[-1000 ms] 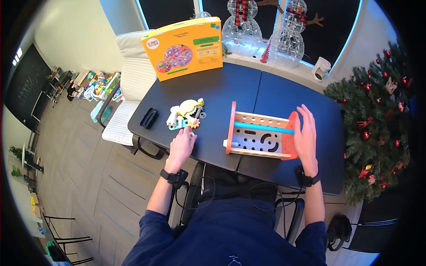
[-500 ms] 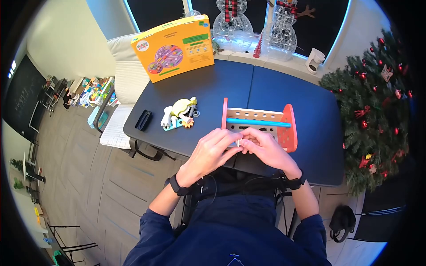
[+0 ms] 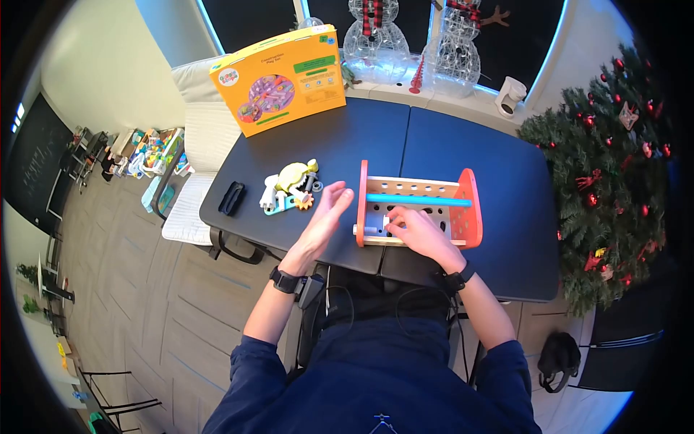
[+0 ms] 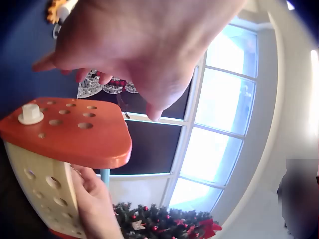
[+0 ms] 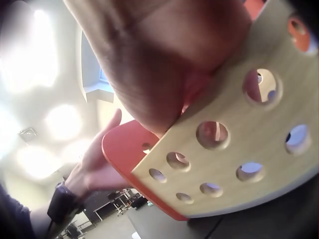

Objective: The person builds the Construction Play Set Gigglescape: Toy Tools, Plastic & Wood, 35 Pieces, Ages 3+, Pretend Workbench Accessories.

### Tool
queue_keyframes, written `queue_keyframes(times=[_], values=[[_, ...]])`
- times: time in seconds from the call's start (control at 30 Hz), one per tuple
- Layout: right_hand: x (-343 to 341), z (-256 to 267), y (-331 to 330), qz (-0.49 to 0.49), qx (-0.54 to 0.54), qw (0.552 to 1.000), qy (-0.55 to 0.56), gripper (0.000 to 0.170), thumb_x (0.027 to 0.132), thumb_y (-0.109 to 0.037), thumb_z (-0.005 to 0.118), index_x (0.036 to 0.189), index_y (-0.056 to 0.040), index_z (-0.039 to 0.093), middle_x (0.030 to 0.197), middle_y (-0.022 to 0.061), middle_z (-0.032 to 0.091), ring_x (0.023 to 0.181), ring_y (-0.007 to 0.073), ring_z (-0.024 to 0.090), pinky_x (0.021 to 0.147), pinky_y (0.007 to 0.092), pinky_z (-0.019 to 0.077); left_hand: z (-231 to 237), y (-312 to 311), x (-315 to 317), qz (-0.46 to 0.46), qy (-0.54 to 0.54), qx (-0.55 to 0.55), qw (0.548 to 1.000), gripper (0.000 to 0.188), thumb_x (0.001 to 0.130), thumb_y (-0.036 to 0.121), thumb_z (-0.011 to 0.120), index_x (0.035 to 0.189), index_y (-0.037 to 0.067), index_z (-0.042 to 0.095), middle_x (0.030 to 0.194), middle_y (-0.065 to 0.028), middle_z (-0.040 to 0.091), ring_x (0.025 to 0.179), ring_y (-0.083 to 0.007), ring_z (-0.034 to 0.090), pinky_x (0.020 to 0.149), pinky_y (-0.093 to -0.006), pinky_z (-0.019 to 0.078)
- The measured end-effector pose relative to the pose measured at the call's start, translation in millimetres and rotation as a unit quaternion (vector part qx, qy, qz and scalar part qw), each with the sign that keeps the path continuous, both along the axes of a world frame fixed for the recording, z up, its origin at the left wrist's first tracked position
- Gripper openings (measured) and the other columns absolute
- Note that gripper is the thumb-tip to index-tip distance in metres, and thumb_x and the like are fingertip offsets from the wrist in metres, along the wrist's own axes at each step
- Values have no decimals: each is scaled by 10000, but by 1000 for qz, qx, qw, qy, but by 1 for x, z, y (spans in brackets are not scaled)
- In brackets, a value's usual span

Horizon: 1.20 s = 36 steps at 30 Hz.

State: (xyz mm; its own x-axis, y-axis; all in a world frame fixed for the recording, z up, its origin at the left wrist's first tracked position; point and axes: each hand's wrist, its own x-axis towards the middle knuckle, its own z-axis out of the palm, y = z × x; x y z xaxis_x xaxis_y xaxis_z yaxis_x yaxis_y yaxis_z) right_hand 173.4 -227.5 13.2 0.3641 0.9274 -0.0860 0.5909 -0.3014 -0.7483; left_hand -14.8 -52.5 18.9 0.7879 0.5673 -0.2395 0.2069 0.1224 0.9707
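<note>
A wooden toy toolbox (image 3: 473,217) with red end panels, pale perforated sides and a blue rod handle (image 3: 419,200) stands on the table. My right hand (image 3: 428,236) reaches over the near side into the box, thumb and fingers pinching a small white piece (image 3: 387,220). In the left wrist view, the head of a white bolt (image 4: 30,114) sits on the outside of the left end panel (image 4: 75,142). My left hand (image 3: 324,219) is raised just left of that panel, fingers extended, holding nothing. The right wrist view shows the right palm (image 5: 164,64) over the holed side.
Left of the box lies a pile of toy parts: a yellow piece (image 3: 292,174), white pieces, a teal strip and an orange gear (image 3: 304,201). A black case (image 3: 231,198) lies near the table's left edge. A yellow box (image 3: 282,83) stands at the back.
The left hand went from near the parts pile to meet the right hand over the box at a small white piece, then drew back left. The right hand left the right panel and now holds the piece inside.
</note>
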Motion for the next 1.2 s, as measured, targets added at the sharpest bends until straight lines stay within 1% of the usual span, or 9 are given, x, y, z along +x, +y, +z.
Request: queue_keyframes(times=[0.03, 0.17, 0.37, 0.5, 0.6, 0.77, 0.87, 1.07, 1.2], values=[[1, -3, 1, -5, -6, 1000, -2, 302, 1043, -245, 690, 1196, 14, 711, 1045, 169, 826, 1021, 343, 786, 873, 455, 589, 1, 0, 4, -28, -8, -21, 999, 1024, 1023, 706, 621, 1720, 99, 179, 1750, -220, 266, 1636, -351, 247, 1289, -591, 243], [0, -7, 2, -15, -25, 1000, 2, 322, 1037, -263, 696, 1200, 13, 726, 1050, 163, 828, 1020, 336, 789, 881, 448, 590, -15, -5, 24, -120, -58, -52, 990, 1112, 1016, 639, 691, 1709, 18, 83, 1742, -232, 245, 1626, -340, 254, 1324, -501, 226], [5, -12, 5, 0, -48, 999, 14, 350, 1026, -283, 703, 1213, 11, 738, 1019, 141, 833, 1003, 323, 792, 867, 442, 589, -25, -13, 26, -95, -103, -79, 987, 973, 1053, 456, 667, 1713, 46, 82, 1724, -223, 273, 1625, -323, 244, 1321, -496, 227], [0, -7, 5, -11, -47, 999, 20, 339, 1012, -253, 715, 1212, 18, 742, 1003, 150, 829, 1007, 312, 790, 877, 433, 584, -39, -25, 25, -53, -148, -77, 985, 869, 1046, 331, 591, 1718, 81, 99, 1734, -183, 243, 1611, -302, 250, 1302, -467, 251], [-6, -9, -1, -13, -25, 1000, 7, 331, 998, -212, 726, 1225, 29, 732, 1004, 165, 825, 1007, 306, 789, 894, 421, 581, -45, -34, 18, -45, -173, -34, 983, 891, 1028, 316, 601, 1720, 77, 94, 1744, -170, 217, 1609, -297, 245, 1296, -469, 263], [-9, -17, -9, 2, 33, 998, -51, 309, 1017, -220, 710, 1188, 34, 743, 974, 152, 821, 989, 355, 770, 884, 470, 574, -41, -60, 6, -17, -212, 41, 976, 973, 990, 311, 646, 1724, 65, 57, 1752, -204, 186, 1656, -317, 160, 1338, -517, 184], [-4, -24, -6, 35, 3, 999, -31, 303, 1013, -213, 722, 1176, 43, 732, 980, 161, 817, 1018, 353, 764, 896, 468, 571, -42, -65, 4, -3, -219, 57, 974, 995, 982, 322, 655, 1725, 55, 49, 1754, -212, 176, 1655, -317, 166, 1339, -512, 184], [3, -26, 1, 47, 0, 998, -31, 349, 1013, -222, 730, 1204, 67, 694, 974, 165, 815, 1001, 319, 778, 891, 435, 575, -45, -59, 12, 0, -218, 34, 975, 982, 1002, 361, 638, 1727, 47, 55, 1761, -204, 163, 1664, -316, 147, 1340, -495, 187], [11, -38, 13, 55, -29, 998, -29, 338, 1019, -245, 721, 1198, 41, 719, 990, 164, 811, 1015, 329, 769, 901, 439, 572, -38, -58, 12, -3, -202, 24, 979, 964, 1014, 362, 618, 1726, 41, 53, 1765, -203, 154, 1667, -321, 134, 1338, -495, 193]])
